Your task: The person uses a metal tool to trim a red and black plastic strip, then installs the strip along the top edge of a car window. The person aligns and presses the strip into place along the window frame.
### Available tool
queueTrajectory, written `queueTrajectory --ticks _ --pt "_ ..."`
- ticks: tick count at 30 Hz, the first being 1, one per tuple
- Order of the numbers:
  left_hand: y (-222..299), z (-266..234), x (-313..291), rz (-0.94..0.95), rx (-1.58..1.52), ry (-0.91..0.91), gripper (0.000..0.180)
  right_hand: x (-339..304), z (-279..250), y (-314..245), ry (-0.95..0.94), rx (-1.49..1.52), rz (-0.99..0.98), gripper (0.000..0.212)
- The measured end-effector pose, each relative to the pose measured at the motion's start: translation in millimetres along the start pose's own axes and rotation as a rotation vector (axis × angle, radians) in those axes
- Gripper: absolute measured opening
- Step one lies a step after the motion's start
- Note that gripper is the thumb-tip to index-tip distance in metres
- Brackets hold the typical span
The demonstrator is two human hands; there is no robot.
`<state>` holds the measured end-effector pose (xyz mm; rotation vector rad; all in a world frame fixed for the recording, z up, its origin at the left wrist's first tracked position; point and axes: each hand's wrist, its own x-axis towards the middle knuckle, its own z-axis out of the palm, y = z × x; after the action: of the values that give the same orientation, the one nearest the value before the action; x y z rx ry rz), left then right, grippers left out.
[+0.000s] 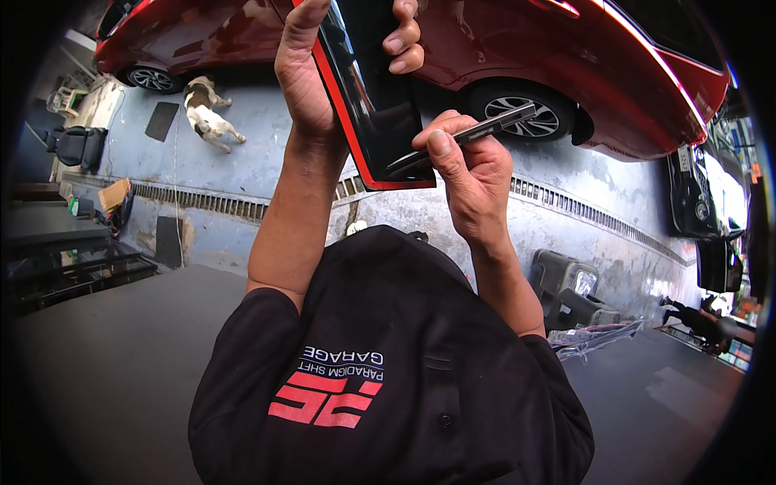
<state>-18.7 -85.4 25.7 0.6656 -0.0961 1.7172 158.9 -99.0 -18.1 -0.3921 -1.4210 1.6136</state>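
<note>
My left hand [311,81] is closed round a long glossy black panel [384,121], held up in front of my chest. Its palm lies along the left edge, and its fingertips curl over from the other side. A bright red border runs down the panel's left edge and along its bottom. In my right hand [477,174] a slim silver utility knife [503,121] is pinched between thumb and fingers. The knife slants down to the left, its tip at the panel's lower corner; whether it touches the surface I cannot tell.
Beyond the panel stands a red car [517,48]. A brown-and-white dog [208,113] lies on the bluish floor at the left. A drain grate [202,199] crosses the floor. Grey tabletops [137,347] flank me, with a grey case [562,283] and a black car [693,190] to the right.
</note>
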Motion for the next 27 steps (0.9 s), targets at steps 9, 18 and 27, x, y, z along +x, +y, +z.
queueTrajectory --ticks 9,18,27 --pt "-1 -3 1 -0.010 -0.006 0.033 0.040 7 -6 4 -0.032 -0.073 0.021 0.024" --pt "-3 -14 2 -0.044 -0.034 0.055 0.042 12 -9 9 -0.061 -0.033 0.098 0.025" --pt "-5 -17 2 -0.050 -0.007 0.065 0.041 13 -15 16 -0.088 -0.009 0.127 0.027"
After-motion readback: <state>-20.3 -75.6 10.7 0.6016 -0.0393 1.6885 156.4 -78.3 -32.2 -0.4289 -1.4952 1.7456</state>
